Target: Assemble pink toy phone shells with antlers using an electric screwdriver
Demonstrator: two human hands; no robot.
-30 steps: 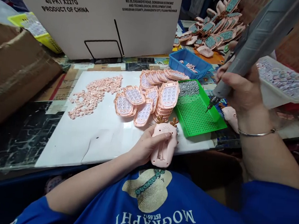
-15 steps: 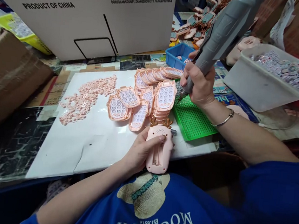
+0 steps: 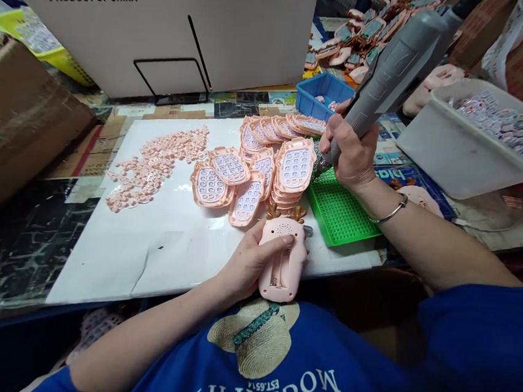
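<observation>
My left hand (image 3: 255, 257) is closed around a pink toy phone (image 3: 281, 287) with brown antlers, its back with the battery slot facing up. The thumb lies across the upper part of that back. In my right hand (image 3: 352, 146) is a grey electric screwdriver (image 3: 397, 64), its tip slanting down to the left over the screws at the green basket (image 3: 345, 213). Just beyond the toy phone, pink front shells (image 3: 294, 165) with white keypads lie stacked and fanned out. Small pink pieces (image 3: 163, 159) are heaped on the white board (image 3: 98, 260).
A large white carton (image 3: 166, 33) stands at the back. A blue bin (image 3: 317, 96) sits behind the shells. On the right is a white tub (image 3: 457, 135) full of small parts. Toy halves (image 3: 374, 31) are piled far back. A brown box (image 3: 17, 135) borders the left.
The whole view has shifted slightly, so things sit a little further right. Both hands keep their holds, and the screwdriver stays near the green basket.
</observation>
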